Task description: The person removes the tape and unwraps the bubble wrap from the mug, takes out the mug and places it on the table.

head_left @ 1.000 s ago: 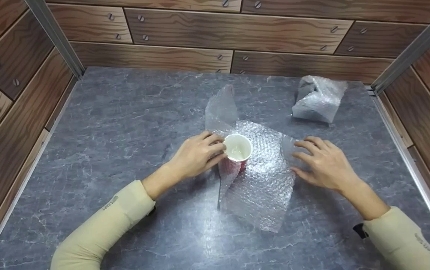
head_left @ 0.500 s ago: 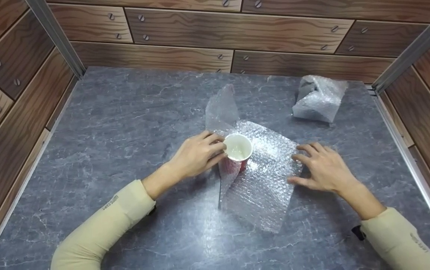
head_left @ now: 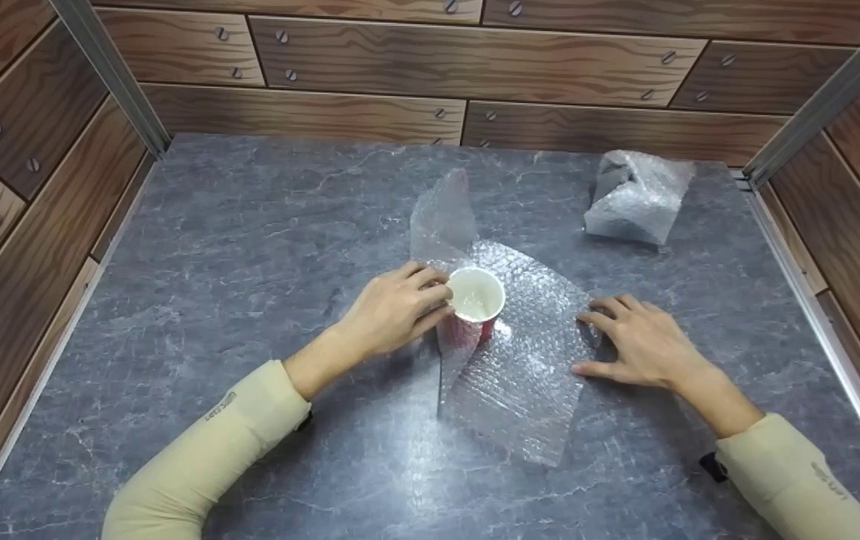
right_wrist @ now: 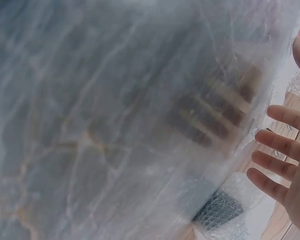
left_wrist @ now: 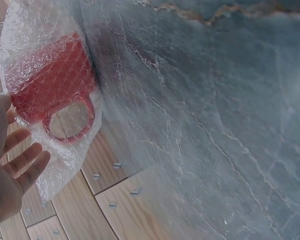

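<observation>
A red mug (head_left: 476,296) with a white inside stands upright on a sheet of bubble wrap (head_left: 524,390). The sheet's left part is folded up against the mug's side. My left hand (head_left: 398,311) pinches the mug's left rim together with that raised wrap. Through the wrap, the left wrist view shows the red mug handle (left_wrist: 91,117). To the right, my right hand (head_left: 644,341) rests at the sheet's right edge with fingers spread and fairly straight. The right wrist view shows those fingers (right_wrist: 282,145) holding nothing.
A bubble-wrapped bundle (head_left: 636,202) sits at the back right of the grey marbled table (head_left: 250,217); its contents are hidden. A wrap flap (head_left: 443,214) sticks out behind the mug. Wood-patterned walls (head_left: 370,60) and metal posts (head_left: 111,75) bound the table.
My right hand has shifted slightly left and toward me along the wrap's right edge, its fingers spreading flatter. That edge has unfolded outward. My left hand and the mug have stayed put.
</observation>
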A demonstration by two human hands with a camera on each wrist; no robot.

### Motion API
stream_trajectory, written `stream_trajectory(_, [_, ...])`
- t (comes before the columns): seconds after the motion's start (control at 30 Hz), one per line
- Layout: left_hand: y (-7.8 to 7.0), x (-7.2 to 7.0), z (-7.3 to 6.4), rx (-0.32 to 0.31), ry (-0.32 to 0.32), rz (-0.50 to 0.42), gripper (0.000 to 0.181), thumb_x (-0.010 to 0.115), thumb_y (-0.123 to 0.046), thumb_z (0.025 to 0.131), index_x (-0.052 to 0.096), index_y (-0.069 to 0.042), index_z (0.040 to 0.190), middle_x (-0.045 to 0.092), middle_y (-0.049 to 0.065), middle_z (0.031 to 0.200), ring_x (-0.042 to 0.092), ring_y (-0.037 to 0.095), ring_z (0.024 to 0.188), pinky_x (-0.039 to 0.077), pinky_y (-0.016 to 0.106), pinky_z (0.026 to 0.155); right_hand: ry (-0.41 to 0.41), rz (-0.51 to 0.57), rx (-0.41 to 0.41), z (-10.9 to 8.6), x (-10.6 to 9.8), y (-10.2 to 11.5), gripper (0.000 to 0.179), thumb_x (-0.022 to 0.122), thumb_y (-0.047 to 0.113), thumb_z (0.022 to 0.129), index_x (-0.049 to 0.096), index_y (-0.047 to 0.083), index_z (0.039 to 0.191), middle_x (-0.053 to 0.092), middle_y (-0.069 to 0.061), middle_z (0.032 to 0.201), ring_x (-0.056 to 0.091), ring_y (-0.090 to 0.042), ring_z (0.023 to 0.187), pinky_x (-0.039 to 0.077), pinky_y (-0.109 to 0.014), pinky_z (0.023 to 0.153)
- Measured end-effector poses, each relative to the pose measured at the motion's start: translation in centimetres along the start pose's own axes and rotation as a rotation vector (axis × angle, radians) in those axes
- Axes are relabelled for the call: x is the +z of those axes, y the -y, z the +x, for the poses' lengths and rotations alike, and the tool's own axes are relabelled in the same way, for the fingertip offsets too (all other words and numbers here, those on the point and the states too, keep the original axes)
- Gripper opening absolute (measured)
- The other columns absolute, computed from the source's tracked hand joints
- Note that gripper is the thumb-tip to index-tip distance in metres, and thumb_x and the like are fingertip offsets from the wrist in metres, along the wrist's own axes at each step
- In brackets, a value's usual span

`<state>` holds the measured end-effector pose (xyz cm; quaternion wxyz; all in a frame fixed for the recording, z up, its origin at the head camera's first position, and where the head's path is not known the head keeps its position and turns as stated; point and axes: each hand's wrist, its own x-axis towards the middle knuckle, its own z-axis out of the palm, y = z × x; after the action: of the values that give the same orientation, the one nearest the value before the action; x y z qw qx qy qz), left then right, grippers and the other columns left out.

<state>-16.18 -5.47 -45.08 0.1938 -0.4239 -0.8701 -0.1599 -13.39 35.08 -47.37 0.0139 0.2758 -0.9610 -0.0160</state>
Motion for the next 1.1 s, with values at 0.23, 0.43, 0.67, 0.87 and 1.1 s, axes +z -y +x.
stream_trajectory(0.23, [0.0, 0.0, 0.0, 0.001, -0.011, 0.004, 0.023, 0.063, -0.037, 0.105, 0.075, -0.018, 0.11, 0.076, 0.003, 0.123, 0.07, 0.022, 0.107, 0.065, 0.033, 0.089, 0.027, 0.033, 0.025, 0.0, 0.2, 0.1, 0.091, 0.066, 0.082, 0.083, 0.063, 0.014, 0.144, 0.061, -0.019, 0.146, 0.06, -0.043, 0.13, 0.057, -0.065, 0.1])
stream_trajectory(0.43, [0.0, 0.0, 0.0, 0.005, -0.016, 0.012, 0.022, 0.063, -0.037, 0.105, 0.075, -0.018, 0.11, 0.076, 0.003, 0.123, 0.07, 0.022, 0.108, 0.065, 0.034, 0.09, 0.021, 0.045, 0.031, 0.0, 0.3, 0.2, 0.092, 0.067, 0.082, 0.082, 0.064, 0.012, 0.143, 0.062, -0.019, 0.146, 0.06, -0.042, 0.129, 0.057, -0.064, 0.1])
stream_trajectory(0.67, [-0.1, 0.0, 0.0, 0.014, -0.021, 0.006, 0.022, 0.063, -0.036, 0.105, 0.075, -0.017, 0.109, 0.076, 0.004, 0.123, 0.07, 0.023, 0.108, 0.065, 0.034, 0.091, 0.015, 0.027, 0.021, 0.0, 0.0, 0.3, 0.092, 0.067, 0.082, 0.082, 0.065, 0.012, 0.141, 0.063, -0.019, 0.144, 0.061, -0.04, 0.126, 0.058, -0.061, 0.098])
stream_trajectory(0.87, [-0.1, -0.1, 0.1, 0.005, -0.005, -0.001, 0.023, 0.062, -0.035, 0.106, 0.075, -0.017, 0.11, 0.076, 0.004, 0.124, 0.07, 0.023, 0.109, 0.064, 0.035, 0.092, -0.045, 0.011, -0.003, 0.2, -0.8, 0.4, 0.087, 0.072, 0.079, 0.08, 0.068, 0.013, 0.137, 0.066, -0.017, 0.139, 0.063, -0.038, 0.122, 0.059, -0.058, 0.098])
stream_trajectory(1.1, [-0.1, -0.1, 0.0, -0.003, 0.001, 0.002, 0.022, 0.063, -0.034, 0.106, 0.075, -0.017, 0.109, 0.076, 0.004, 0.123, 0.069, 0.023, 0.107, 0.064, 0.034, 0.088, -0.115, 0.006, -0.039, 0.7, -1.9, 1.0, 0.086, 0.076, 0.075, 0.078, 0.067, 0.013, 0.136, 0.067, -0.017, 0.138, 0.062, -0.038, 0.124, 0.059, -0.06, 0.098])
